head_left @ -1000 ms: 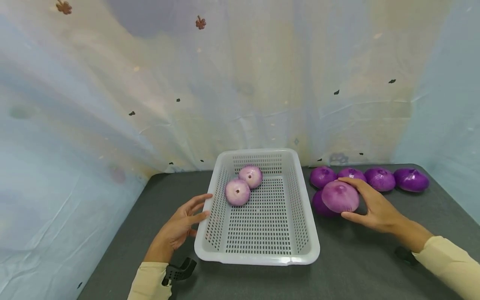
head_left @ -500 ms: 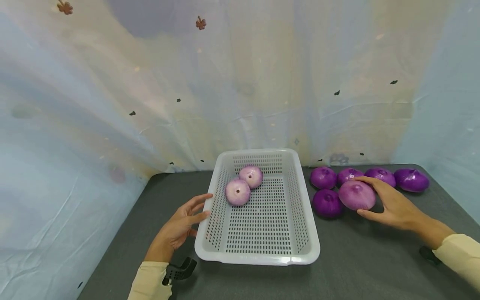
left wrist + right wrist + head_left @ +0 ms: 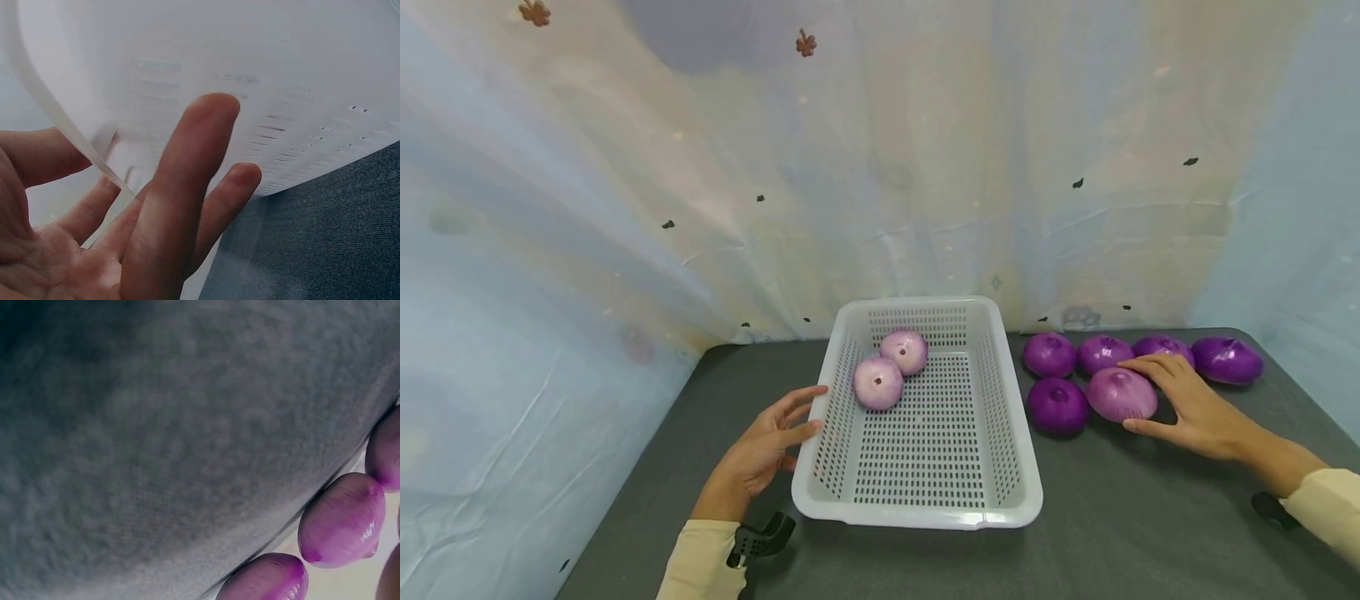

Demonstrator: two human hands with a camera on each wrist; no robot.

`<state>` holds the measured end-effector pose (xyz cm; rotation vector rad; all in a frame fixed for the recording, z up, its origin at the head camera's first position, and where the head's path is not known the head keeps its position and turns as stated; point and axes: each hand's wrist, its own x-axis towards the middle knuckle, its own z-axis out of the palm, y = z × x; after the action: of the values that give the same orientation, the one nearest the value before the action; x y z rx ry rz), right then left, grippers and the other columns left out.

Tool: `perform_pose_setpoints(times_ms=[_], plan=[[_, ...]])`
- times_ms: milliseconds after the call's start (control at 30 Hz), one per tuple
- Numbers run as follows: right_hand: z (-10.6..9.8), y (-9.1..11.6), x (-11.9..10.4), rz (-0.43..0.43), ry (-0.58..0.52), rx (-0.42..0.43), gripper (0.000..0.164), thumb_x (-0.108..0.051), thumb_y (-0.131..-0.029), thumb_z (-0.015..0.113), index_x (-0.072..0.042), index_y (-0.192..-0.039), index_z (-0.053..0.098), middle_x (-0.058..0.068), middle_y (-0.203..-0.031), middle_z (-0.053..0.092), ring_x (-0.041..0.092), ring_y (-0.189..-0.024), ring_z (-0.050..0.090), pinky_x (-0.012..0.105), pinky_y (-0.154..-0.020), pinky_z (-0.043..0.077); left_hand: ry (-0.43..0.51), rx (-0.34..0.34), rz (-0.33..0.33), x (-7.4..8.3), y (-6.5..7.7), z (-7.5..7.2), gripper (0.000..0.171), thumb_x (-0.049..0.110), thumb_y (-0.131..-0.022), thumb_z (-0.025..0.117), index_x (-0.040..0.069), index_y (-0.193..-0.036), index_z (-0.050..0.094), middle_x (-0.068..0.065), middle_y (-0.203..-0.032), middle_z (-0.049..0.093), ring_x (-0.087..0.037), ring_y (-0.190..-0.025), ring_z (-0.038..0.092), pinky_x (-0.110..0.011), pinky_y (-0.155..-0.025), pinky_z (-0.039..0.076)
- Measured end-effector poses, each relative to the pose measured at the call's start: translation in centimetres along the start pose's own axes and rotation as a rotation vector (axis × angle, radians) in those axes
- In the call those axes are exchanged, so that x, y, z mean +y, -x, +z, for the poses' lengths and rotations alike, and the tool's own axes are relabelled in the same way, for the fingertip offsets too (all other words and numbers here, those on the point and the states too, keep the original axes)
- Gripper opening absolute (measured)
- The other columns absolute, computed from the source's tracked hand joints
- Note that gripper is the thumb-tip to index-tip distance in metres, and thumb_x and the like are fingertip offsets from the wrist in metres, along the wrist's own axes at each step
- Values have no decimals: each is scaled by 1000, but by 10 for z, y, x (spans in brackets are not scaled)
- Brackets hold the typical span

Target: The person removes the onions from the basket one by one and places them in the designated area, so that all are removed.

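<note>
At the right of the head view, the grip of the right hand (image 3: 1191, 411) is partly spread, the thumb in front and the fingers behind a light purple onion (image 3: 1122, 395), holding it from its right side. The onion sits in the mouth of the grip, its stem tip facing up; whether its underside bears on the counter (image 3: 1120, 517) cannot be told. Just beside it on the left is a dark purple onion (image 3: 1057, 407), and behind these a back row of four onions (image 3: 1103, 353) lines the rear edge; the fingers overlap the third from the left. Dark counter shows from the grip toward the bottom of the frame and leftward to the near right corner of the white basket (image 3: 917, 515). The right edge of the counter slants from the last onion in the row down to the right side of the frame. At centre left, the grip of the left hand (image 3: 760, 442) is loosely spread, its fingertips at the basket's left rim. Inside, two paler onions (image 3: 877, 384) sit at the upper left, with perforated floor to their right and below. A patterned sheet (image 3: 910, 167) hangs behind the counter.
</note>
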<state>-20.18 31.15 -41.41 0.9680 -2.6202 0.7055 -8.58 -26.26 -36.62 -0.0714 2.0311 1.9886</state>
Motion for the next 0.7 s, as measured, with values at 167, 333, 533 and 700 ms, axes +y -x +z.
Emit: perform_pose_setpoints(times_ms=[167, 333, 533, 700], plan=[[0, 1, 3, -23, 15, -2, 79, -28, -71, 87, -9, -140, 52, 11, -134, 52, 20, -124, 37, 2, -106, 5, -4, -4, 8, 1, 0, 1, 64, 16, -98, 64, 18, -153, 34, -18, -158, 32, -25, -109, 67, -53, -79, 60], [1, 1, 4, -80, 44, -5, 81, -29, -67, 89, -8, -138, 54, 8, -130, 57, 15, -119, 40, 1, -105, 7, -10, 4, 5, 1, 1, 1, 64, 16, -97, 65, 18, -153, 35, -18, -158, 32, -25, -109, 67, -53, -79, 60], [3, 1, 4, -108, 57, -6, 81, -30, -65, 90, -5, -135, 58, 5, -128, 61, 3, -115, 39, 2, -100, 12, -6, 20, -4, 0, 0, 1, 62, 15, -97, 65, 20, -152, 37, -16, -158, 33, -25, -109, 67, -54, -79, 60], [3, 2, 5, -104, 65, 0, 81, -30, -65, 90, -6, -135, 58, 4, -129, 61, 2, -115, 39, 5, -99, 14, -11, 18, 1, -1, -1, 1, 63, 16, -97, 66, 20, -152, 37, -16, -159, 33, -26, -109, 67, -54, -79, 60]])
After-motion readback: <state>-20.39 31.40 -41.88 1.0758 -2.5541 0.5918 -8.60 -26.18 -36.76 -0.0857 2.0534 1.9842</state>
